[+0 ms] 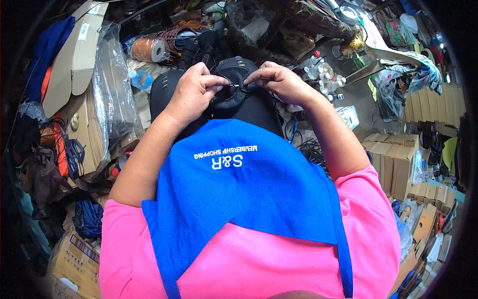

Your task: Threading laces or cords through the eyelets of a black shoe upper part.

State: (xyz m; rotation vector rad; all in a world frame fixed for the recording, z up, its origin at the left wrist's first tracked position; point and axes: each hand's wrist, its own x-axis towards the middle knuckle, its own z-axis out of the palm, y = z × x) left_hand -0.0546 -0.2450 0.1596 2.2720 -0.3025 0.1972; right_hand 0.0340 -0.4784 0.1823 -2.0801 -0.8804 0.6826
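Observation:
A dark grey shoe [234, 74] rests on my lap above a blue apron [239, 189]. My left hand [194, 89] pinches the shoe's upper near its opening. Facing it from the other side, my right hand [276, 79] has its fingertips closed on the same spot of the shoe. Between the fingertips something thin shows, a thread or needle; I cannot tell which. The underside of the shoe is hidden by my hands and lap.
Cardboard boxes [74, 55] and plastic-wrapped packs [112, 94] pile up on the left. A brown spool [147, 50] lies beyond the shoe. Small bottles [326, 74] stand on a grey surface to the right, with stacked boxes [393, 159] nearer by.

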